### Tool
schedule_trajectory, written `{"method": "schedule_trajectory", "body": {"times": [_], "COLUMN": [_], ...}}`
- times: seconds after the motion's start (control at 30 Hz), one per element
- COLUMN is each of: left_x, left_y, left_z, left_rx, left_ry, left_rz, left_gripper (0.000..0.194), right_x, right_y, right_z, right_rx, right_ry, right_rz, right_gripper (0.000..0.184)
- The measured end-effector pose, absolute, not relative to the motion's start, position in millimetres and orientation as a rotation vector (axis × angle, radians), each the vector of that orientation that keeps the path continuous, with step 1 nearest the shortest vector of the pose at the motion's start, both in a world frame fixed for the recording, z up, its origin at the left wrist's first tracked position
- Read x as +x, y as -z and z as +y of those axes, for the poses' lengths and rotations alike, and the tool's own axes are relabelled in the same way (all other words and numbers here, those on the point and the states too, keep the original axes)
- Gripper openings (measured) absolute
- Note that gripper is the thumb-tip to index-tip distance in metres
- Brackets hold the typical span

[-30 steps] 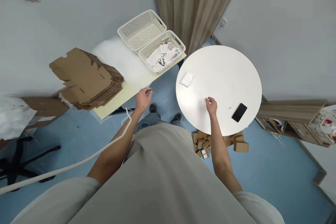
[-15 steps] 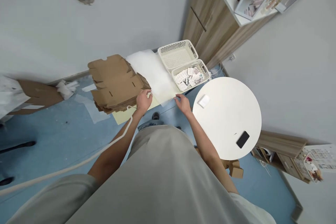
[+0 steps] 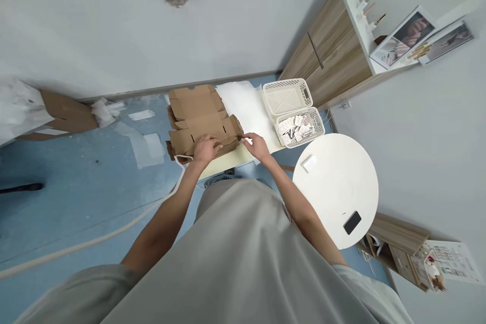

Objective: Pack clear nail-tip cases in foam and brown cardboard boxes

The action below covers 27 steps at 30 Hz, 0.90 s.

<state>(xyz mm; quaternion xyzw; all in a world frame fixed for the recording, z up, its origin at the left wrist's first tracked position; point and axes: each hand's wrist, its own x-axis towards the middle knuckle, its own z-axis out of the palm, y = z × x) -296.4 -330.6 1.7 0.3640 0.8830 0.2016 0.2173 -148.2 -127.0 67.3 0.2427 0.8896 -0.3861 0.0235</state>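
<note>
A stack of flattened brown cardboard boxes [image 3: 201, 116] lies on the pale yellow table [image 3: 224, 161], its cut flaps and slots showing. My left hand [image 3: 206, 150] rests on the near edge of the stack, fingers spread over the cardboard and thumb pointing right. At the stack's right corner, my right hand [image 3: 258, 148] pinches the edge of a cardboard flap between thumb and fingertips. Beside the stack lies a sheet of white foam wrap [image 3: 248, 106]. A white cord [image 3: 167, 197] runs close by my left wrist and forearm.
Two cream plastic baskets stand at the table's right end; the rear basket [image 3: 286, 98] is bare inside, while the front basket [image 3: 322, 129] holds small printed packets. A round white table [image 3: 341, 172] to the right carries a black phone [image 3: 352, 223] and a small white box [image 3: 309, 163]. Behind stands a wooden cabinet [image 3: 337, 45].
Both hands have moved onto the cardboard stack, the right from over the table's front edge to the stack's right corner. The camera view has shifted, so the table appears farther right.
</note>
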Motion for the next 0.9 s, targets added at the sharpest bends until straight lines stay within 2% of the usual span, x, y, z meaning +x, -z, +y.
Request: {"method": "schedule_trajectory", "body": {"times": [0.2, 0.33, 0.47, 0.73, 0.9], "left_x": [-298.8, -301.9, -302.2, -301.0, -309.1], "left_y": [-5.3, -6.5, -8.9, -23.5, -61.3], "left_z": [-323.7, -323.5, -326.7, -326.7, -337.9], "left_rx": [1.035, 1.129, 1.189, 1.088, 1.121], "left_ry": [-0.468, -0.408, -0.445, -0.605, -0.821], "left_rz": [2.504, 2.483, 2.412, 2.367, 2.469], "left_gripper": [0.047, 0.045, 0.036, 0.036, 0.044], "right_x": [-168.1, -183.4, -191.7, -202.2, -204.7], "right_y": [-69.3, -56.5, -46.4, -44.2, -44.0], "right_z": [-142.7, -157.5, -168.1, -171.4, -176.4], "right_rx": [0.544, 0.300, 0.311, 0.395, 0.434], "right_ry": [1.024, 0.810, 0.635, 0.667, 0.736], "right_rz": [2.720, 2.600, 2.461, 2.403, 2.394], "right_gripper": [0.028, 0.030, 0.032, 0.023, 0.020]}}
